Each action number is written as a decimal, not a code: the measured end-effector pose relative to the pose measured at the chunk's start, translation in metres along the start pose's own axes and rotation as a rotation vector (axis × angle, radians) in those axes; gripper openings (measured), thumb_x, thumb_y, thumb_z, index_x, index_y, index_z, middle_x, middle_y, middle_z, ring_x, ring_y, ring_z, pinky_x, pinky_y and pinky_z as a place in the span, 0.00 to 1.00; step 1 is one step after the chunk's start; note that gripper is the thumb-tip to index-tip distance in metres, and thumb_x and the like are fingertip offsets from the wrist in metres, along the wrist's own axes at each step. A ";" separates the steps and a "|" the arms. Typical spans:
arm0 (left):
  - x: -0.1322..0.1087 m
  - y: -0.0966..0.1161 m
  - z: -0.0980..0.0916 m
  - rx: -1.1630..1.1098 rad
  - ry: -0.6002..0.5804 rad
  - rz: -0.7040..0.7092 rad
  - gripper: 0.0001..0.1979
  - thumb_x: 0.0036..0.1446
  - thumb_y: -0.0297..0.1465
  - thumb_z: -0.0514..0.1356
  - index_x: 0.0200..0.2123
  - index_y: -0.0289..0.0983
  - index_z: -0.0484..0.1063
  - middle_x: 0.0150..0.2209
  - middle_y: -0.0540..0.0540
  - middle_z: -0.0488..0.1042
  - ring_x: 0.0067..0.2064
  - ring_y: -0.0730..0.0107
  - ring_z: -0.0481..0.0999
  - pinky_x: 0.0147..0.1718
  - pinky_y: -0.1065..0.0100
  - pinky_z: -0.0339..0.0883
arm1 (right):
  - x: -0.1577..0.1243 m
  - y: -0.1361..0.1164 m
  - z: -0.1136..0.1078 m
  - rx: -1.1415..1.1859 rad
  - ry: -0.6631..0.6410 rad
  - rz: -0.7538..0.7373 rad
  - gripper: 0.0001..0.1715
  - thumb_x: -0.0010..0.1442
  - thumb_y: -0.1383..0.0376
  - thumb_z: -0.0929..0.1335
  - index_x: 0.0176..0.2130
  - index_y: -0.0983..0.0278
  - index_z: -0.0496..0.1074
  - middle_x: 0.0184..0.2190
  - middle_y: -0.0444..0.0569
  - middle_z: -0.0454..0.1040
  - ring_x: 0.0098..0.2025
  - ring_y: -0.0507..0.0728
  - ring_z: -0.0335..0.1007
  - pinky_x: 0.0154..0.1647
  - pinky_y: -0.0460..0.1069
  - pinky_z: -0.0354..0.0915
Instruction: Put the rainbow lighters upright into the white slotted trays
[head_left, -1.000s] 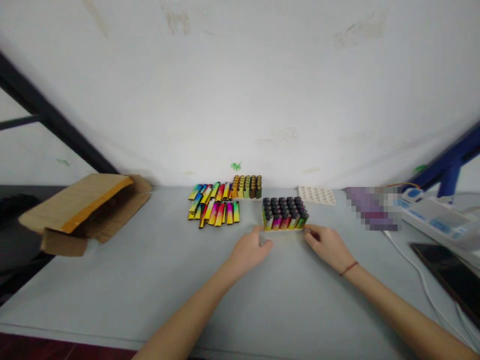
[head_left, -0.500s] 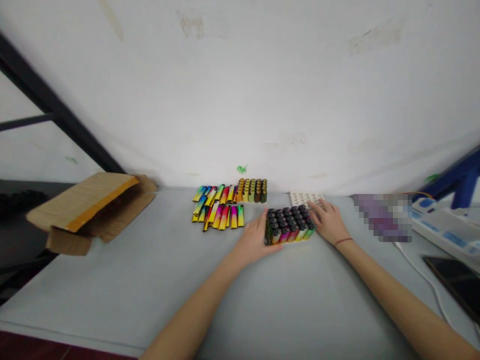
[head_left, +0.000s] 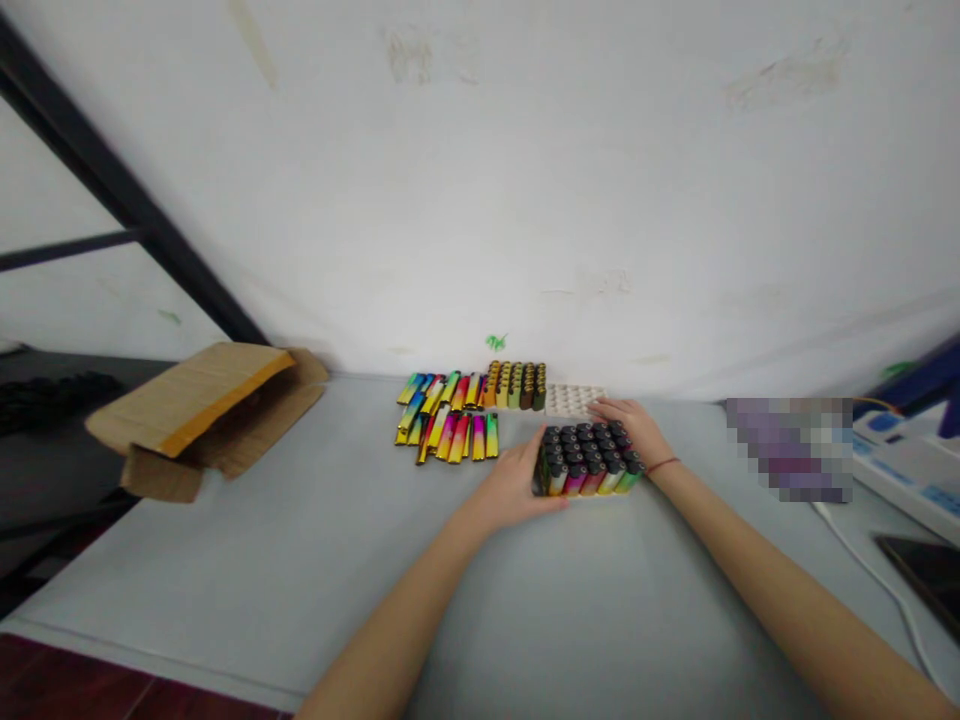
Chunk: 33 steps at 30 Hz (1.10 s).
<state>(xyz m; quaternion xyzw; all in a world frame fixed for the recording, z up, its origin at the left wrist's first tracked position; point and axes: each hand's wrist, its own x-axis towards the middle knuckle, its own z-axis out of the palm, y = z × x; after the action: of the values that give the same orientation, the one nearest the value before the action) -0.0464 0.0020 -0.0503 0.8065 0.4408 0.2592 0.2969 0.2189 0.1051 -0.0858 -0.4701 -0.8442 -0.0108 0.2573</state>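
My left hand (head_left: pixel 517 486) grips the left end of a block of lighters (head_left: pixel 589 462), its thumb along the front and its fingers at the side. Black tops and multicoloured bodies show in the block's upright rows. Behind it, my right hand (head_left: pixel 636 432) lies with outstretched fingers at the right edge of a white tray with a grid of holes (head_left: pixel 574 400). Some of that hand is hidden by the block. Left of the white tray stands a second block of lighters with gold tops (head_left: pixel 516 385). Loose shiny, rainbow-coloured lighters (head_left: pixel 448 430) lie in two rough rows farther left.
An open cardboard box (head_left: pixel 210 400) lies at the left of the grey table (head_left: pixel 300 560). On the right are a blurred-out purple item (head_left: pixel 787 450), a white power strip (head_left: pixel 911 465), a white cable (head_left: pixel 885 570) and a dark phone (head_left: pixel 926 575). A wall (head_left: pixel 525 200) closes the back.
My right hand has slid the white tray left, up beside the gold-topped block. My left hand stays on the black-topped block. The whole view has shifted slightly.
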 end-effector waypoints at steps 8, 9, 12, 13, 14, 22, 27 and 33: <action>0.000 0.002 -0.006 -0.003 -0.010 0.017 0.52 0.47 0.43 0.70 0.70 0.35 0.47 0.67 0.31 0.60 0.66 0.44 0.62 0.65 0.46 0.55 | -0.014 -0.017 -0.023 0.272 0.078 0.112 0.21 0.65 0.58 0.62 0.49 0.61 0.78 0.52 0.55 0.77 0.54 0.64 0.73 0.58 0.62 0.66; -0.001 0.003 -0.007 -0.010 -0.013 0.016 0.52 0.47 0.43 0.70 0.69 0.35 0.48 0.66 0.31 0.61 0.66 0.45 0.63 0.65 0.47 0.55 | -0.020 -0.022 -0.026 0.372 0.123 0.203 0.22 0.65 0.55 0.62 0.48 0.61 0.78 0.51 0.55 0.78 0.54 0.64 0.73 0.59 0.62 0.66; -0.001 0.004 -0.010 -0.025 -0.023 0.005 0.51 0.46 0.43 0.70 0.68 0.33 0.52 0.65 0.31 0.63 0.64 0.45 0.65 0.64 0.48 0.57 | -0.043 -0.038 -0.029 0.753 0.165 0.490 0.32 0.67 0.44 0.56 0.49 0.61 0.76 0.47 0.54 0.80 0.50 0.63 0.76 0.56 0.62 0.69; -0.001 0.004 -0.010 -0.023 -0.026 0.003 0.50 0.46 0.43 0.70 0.67 0.33 0.52 0.64 0.31 0.64 0.64 0.44 0.65 0.64 0.48 0.57 | -0.051 -0.043 -0.029 0.874 0.139 0.525 0.36 0.67 0.41 0.54 0.51 0.61 0.74 0.48 0.54 0.80 0.50 0.63 0.76 0.56 0.62 0.69; -0.002 0.004 -0.011 -0.018 -0.032 0.002 0.50 0.46 0.43 0.70 0.67 0.33 0.53 0.64 0.31 0.65 0.64 0.43 0.65 0.63 0.47 0.58 | -0.060 -0.047 -0.029 0.945 0.131 0.523 0.39 0.66 0.38 0.53 0.52 0.60 0.74 0.49 0.54 0.79 0.51 0.63 0.75 0.58 0.62 0.68; -0.015 0.016 -0.012 -0.020 -0.086 0.028 0.47 0.39 0.43 0.73 0.61 0.35 0.62 0.60 0.35 0.69 0.62 0.46 0.66 0.64 0.49 0.56 | -0.110 -0.071 -0.047 0.962 0.011 0.274 0.49 0.55 0.33 0.64 0.62 0.60 0.64 0.59 0.59 0.71 0.60 0.68 0.67 0.62 0.63 0.63; -0.021 0.025 -0.012 -0.130 -0.052 0.014 0.42 0.39 0.43 0.73 0.56 0.33 0.66 0.56 0.34 0.72 0.58 0.47 0.70 0.61 0.50 0.61 | -0.115 -0.080 -0.047 0.918 0.052 0.229 0.49 0.55 0.34 0.64 0.62 0.62 0.61 0.58 0.61 0.71 0.60 0.68 0.68 0.61 0.62 0.64; -0.021 0.026 -0.009 -0.262 -0.049 0.002 0.39 0.43 0.39 0.72 0.57 0.35 0.65 0.54 0.37 0.74 0.54 0.51 0.74 0.57 0.52 0.66 | -0.109 -0.081 -0.053 0.884 0.036 0.230 0.48 0.58 0.34 0.62 0.63 0.62 0.61 0.59 0.61 0.70 0.60 0.67 0.67 0.61 0.61 0.64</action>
<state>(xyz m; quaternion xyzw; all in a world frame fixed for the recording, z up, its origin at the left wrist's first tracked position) -0.0487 -0.0251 -0.0291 0.7674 0.3947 0.2950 0.4102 0.2227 -0.0393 -0.0704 -0.4057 -0.7055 0.3709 0.4474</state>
